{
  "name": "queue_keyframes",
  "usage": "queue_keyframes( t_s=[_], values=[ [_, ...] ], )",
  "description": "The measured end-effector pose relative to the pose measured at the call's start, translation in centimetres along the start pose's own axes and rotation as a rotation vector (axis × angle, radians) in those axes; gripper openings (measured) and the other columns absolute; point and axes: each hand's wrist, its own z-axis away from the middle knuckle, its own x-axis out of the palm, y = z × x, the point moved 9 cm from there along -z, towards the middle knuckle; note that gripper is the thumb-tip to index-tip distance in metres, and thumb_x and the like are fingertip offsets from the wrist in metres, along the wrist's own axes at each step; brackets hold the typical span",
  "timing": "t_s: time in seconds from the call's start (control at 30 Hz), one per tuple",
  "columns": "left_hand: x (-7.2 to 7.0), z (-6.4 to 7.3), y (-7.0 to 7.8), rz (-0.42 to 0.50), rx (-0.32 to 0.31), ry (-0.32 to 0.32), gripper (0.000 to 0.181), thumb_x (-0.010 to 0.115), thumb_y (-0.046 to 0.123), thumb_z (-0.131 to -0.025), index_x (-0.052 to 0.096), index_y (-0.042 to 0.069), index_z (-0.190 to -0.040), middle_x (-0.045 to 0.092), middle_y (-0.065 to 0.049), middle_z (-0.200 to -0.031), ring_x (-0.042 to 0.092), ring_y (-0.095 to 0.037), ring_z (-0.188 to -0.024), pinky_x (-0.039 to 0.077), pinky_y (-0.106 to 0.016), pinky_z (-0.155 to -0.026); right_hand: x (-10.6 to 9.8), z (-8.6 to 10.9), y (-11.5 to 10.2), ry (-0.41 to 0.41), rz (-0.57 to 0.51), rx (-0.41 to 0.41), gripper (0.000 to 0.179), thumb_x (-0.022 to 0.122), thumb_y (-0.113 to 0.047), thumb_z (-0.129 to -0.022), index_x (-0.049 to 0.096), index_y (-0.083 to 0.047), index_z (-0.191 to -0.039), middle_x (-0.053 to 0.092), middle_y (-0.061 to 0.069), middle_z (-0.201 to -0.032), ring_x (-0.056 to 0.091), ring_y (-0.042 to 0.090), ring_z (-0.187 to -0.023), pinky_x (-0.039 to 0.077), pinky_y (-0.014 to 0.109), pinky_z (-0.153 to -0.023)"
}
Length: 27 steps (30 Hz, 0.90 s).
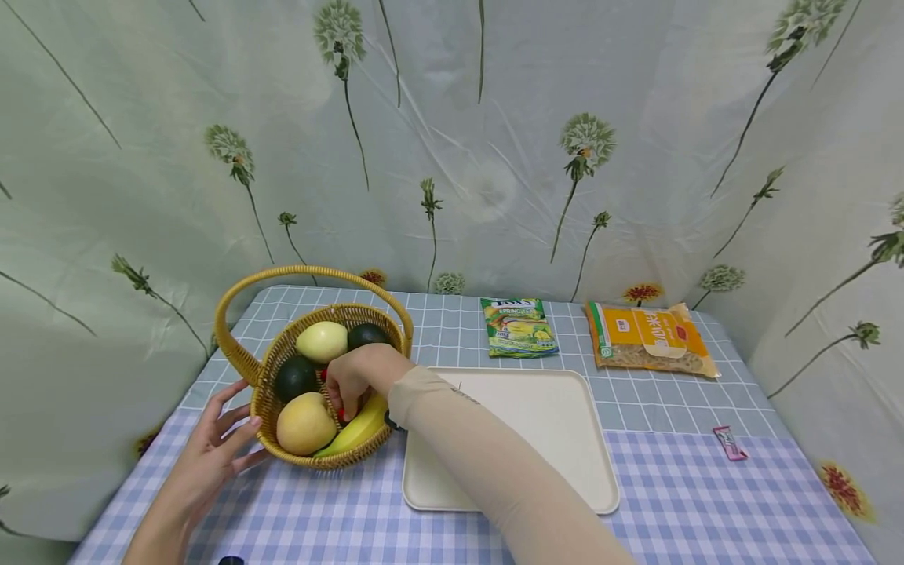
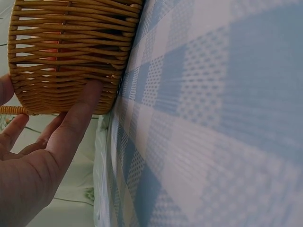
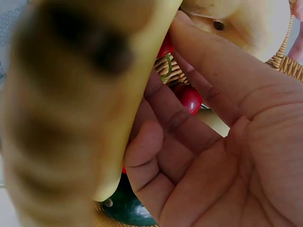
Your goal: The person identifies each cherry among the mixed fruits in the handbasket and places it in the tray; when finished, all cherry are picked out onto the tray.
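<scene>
A wicker basket (image 1: 264, 404) with a tall arched handle stands on the left of the table. In it lie a pale yellow-green fruit (image 1: 322, 341), two dark green fruits, a yellow fruit (image 1: 307, 424) and a banana (image 1: 362, 428). My left hand (image 1: 212, 439) rests its spread, mostly straight fingers against the basket's outer left side; in the left wrist view one finger touches the weave (image 2: 71, 52). My right hand (image 1: 363, 377) reaches down inside, beside the banana. Its curled thumb and fingers pinch a red chili pepper (image 3: 165, 46) with a green stem, partly hidden. Another glossy red thing (image 3: 191, 100) lies behind the fingers.
Right of the basket lies a cream tray (image 1: 551, 424), partly under my right forearm. Farther back are a green snack packet (image 1: 519, 328) and an orange bag (image 1: 650, 339). A small pink wrapper (image 1: 730, 443) lies at the right. A patterned curtain hangs behind the table.
</scene>
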Motion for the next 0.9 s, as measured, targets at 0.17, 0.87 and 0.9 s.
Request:
queue_keyframes(
  t_s=[0.17,0.87,0.9],
  values=[
    [0.00,0.04,0.04,-0.003,0.001,0.000,0.068,0.056,0.013,-0.113,0.021,0.033,-0.168,0.054,0.015,-0.132,0.064,0.006,-0.114,0.063,-0.032,-0.084,0.02,-0.04,0.02,0.000,0.011,0.015,0.014,0.084,-0.014,-0.095,0.070,-0.018,-0.090,0.063,-0.010,-0.082,0.057,0.008,-0.079,0.049,0.021,-0.068],
    [0.04,0.12,0.13,0.006,0.015,-0.002,0.067,0.056,0.013,-0.113,0.022,0.033,-0.167,0.056,0.016,-0.130,0.065,0.005,-0.113,0.063,-0.032,-0.084,0.28,-0.76,0.00,0.009,0.049,0.020,0.018,0.083,-0.012,-0.095,0.071,-0.016,-0.081,0.064,-0.006,-0.076,0.057,0.008,-0.071,0.047,0.019,-0.059],
    [0.05,0.12,0.15,0.005,0.015,-0.003,0.067,0.056,0.013,-0.113,0.022,0.033,-0.167,0.056,0.016,-0.130,0.065,0.005,-0.113,0.063,-0.032,-0.084,0.29,-0.77,0.01,0.007,0.046,0.013,0.019,0.082,-0.011,-0.095,0.071,-0.016,-0.080,0.063,-0.006,-0.075,0.056,0.008,-0.070,0.046,0.019,-0.058]
  ],
)
